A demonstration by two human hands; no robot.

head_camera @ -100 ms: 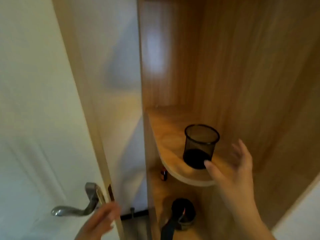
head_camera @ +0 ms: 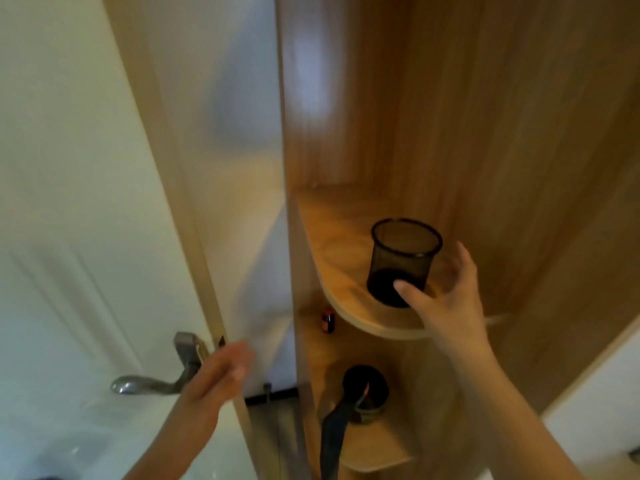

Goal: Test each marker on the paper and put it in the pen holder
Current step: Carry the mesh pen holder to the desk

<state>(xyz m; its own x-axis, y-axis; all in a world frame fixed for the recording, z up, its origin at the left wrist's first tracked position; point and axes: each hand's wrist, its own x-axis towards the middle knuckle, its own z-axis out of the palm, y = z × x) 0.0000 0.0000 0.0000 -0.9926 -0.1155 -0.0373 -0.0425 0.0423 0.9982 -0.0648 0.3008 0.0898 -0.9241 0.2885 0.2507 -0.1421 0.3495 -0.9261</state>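
Note:
An empty black mesh pen holder [head_camera: 403, 259] stands upright on a rounded wooden corner shelf [head_camera: 349, 282]. My right hand [head_camera: 446, 299] is spread open around the holder's right side, thumb in front of its base, fingers behind it; I cannot tell whether it touches. My left hand [head_camera: 221, 372] hangs open and blurred lower left, near a door edge, holding nothing. No markers or paper are in view.
A white door [head_camera: 69, 237] with a metal lever handle [head_camera: 156, 379] stands at the left. Below the shelf, a lower shelf [head_camera: 377, 448] carries a dark round object with a strap [head_camera: 363, 389]. A small dark bottle [head_camera: 327, 319] sits in between. Wooden panels enclose the shelves.
My right hand has closed in on the pen holder, thumb now in front of its base. My left hand has risen slightly.

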